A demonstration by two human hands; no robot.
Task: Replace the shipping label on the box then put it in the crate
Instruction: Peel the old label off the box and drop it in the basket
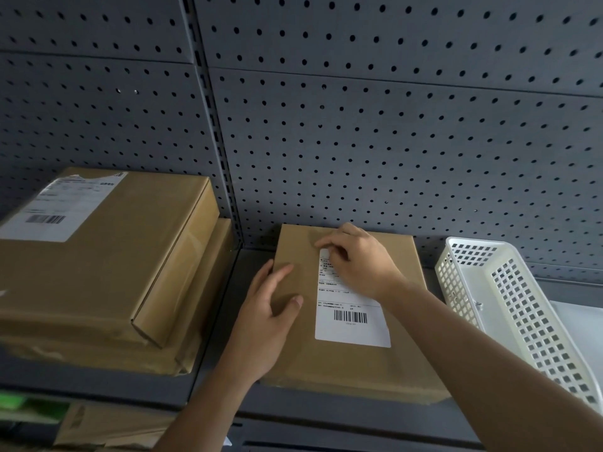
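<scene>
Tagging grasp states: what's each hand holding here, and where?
Right hand: fingers pick at the top edge of the white barcoded shipping label. Left hand lies flat on the left side of the flat brown cardboard box, steadying it.

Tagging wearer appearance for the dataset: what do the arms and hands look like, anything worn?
Both are bare: left hand and right hand have no gloves, and no rings, watch or wristbands are visible. Both forearms are uncovered as far as the frame shows, with no sleeve in view. Fingernails look short and unpainted. No markings or tattoos can be seen.
</scene>
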